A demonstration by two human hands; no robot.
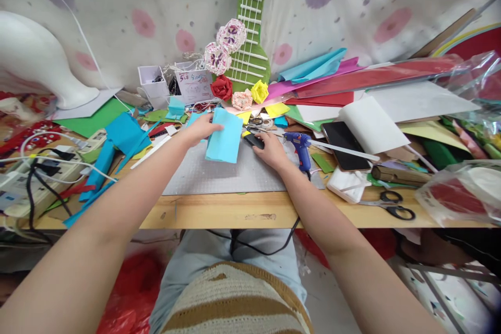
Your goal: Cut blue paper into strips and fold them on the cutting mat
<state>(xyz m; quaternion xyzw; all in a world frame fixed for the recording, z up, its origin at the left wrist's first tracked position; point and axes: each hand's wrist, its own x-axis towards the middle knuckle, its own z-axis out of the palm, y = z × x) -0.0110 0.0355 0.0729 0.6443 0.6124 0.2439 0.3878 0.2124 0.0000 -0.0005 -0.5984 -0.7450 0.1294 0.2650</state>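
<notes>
Light blue crepe paper (pixel 226 138), in a rectangular stack or fold, is pinched at its upper left by my left hand (pixel 200 129), thumb on top. It hangs over a grey cutting mat (pixel 235 180). Just right of the paper, my right hand (pixel 271 150) has its fingers curled on a black and yellow utility knife (pixel 253 140) near the mat's far side; the palm hides part of it. A blue hot glue gun (pixel 300 148) stands close to the right of that hand.
Behind the mat leans a green paper guitar (pixel 250 31) with paper flowers. Scissors (pixel 395 204), a black phone (pixel 345 146) and a white paper roll (pixel 371 125) lie at right. Blue paper strips (pixel 97 167) and power strips (pixel 43 180) with cables crowd the left.
</notes>
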